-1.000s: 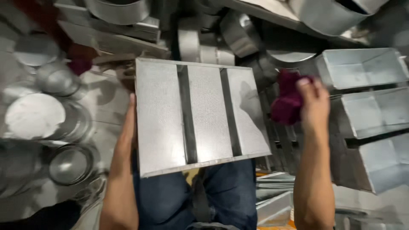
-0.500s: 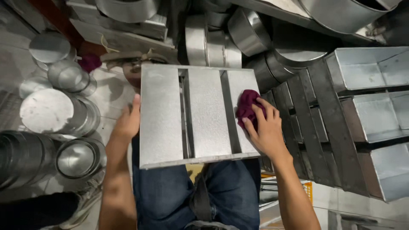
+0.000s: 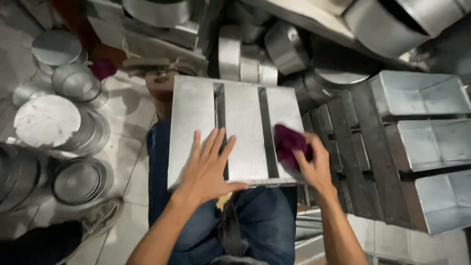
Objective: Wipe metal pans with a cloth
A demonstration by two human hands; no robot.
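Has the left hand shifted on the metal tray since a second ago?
Yes. The left hand has come off the tray's left edge and now lies flat on top of the metal tray, over its left slot.

- There are no packages, boxes with print, labels, signs or screens to see here.
- Nothing with a sticker or a tag shows anywhere in the view.
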